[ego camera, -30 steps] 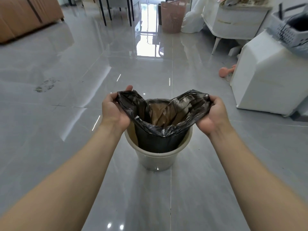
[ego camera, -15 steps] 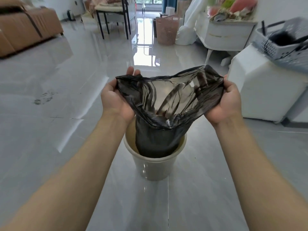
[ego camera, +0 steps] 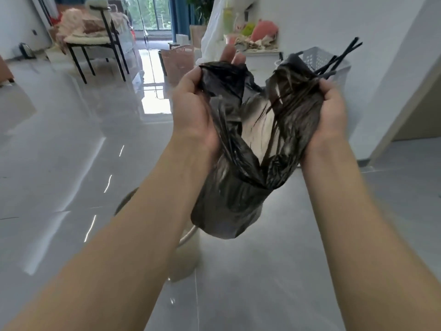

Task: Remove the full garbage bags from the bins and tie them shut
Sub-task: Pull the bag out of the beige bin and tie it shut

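Glossy grey tiled floor [ego camera: 59,163], one bin [ego camera: 186,256], two hands [ego camera: 191,108] [ego camera: 331,108] gripping one black garbage bag [ego camera: 233,199]

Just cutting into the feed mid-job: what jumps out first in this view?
Centre frame, the black garbage bag hangs in the air, its mouth still untied. The left hand and right hand each grip one side of its top. The beige bin stands below on the grey floor.

place: home living room | evidence: chair [ego camera: 100,41]; laundry basket [ego camera: 177,59]; glossy floor tiles [ego camera: 59,151]
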`<state>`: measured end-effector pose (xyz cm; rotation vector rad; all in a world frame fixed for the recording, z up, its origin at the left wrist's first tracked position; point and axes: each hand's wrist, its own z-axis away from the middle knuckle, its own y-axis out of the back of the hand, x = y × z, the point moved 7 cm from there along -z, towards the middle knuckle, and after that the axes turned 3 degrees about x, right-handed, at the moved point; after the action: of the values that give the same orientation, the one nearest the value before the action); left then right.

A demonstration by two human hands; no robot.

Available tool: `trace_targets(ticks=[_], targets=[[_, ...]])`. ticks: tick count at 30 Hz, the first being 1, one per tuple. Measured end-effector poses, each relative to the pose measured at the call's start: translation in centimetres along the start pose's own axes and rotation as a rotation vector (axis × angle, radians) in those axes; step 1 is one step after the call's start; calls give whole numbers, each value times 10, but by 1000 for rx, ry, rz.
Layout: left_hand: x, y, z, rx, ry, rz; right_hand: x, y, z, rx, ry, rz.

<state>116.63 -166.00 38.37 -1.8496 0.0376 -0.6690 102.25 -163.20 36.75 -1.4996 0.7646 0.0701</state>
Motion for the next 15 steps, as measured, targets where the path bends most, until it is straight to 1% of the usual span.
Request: trace_targets(ticks=[3, 6, 9, 11, 13, 15], targets=[[-28, 0, -4, -5, 47, -49, -10, 19, -5, 41, -4, 51], [-57, 23, -1, 38, 96, -65, -12, 52, -3, 145, -41, 132], [-87, 66, 9, 144, 113, -59, -9, 96, 0, 213, -69, 156], [-108, 101, 21, 221, 146, -52, -1, 129, 4, 222, -96, 154], [-123, 136, 37, 295, 168, -123, 6, 167, 12, 328, -118, 207], [-130, 173, 56, 400, 184, -265, 12, 206, 21, 430, -166, 269]])
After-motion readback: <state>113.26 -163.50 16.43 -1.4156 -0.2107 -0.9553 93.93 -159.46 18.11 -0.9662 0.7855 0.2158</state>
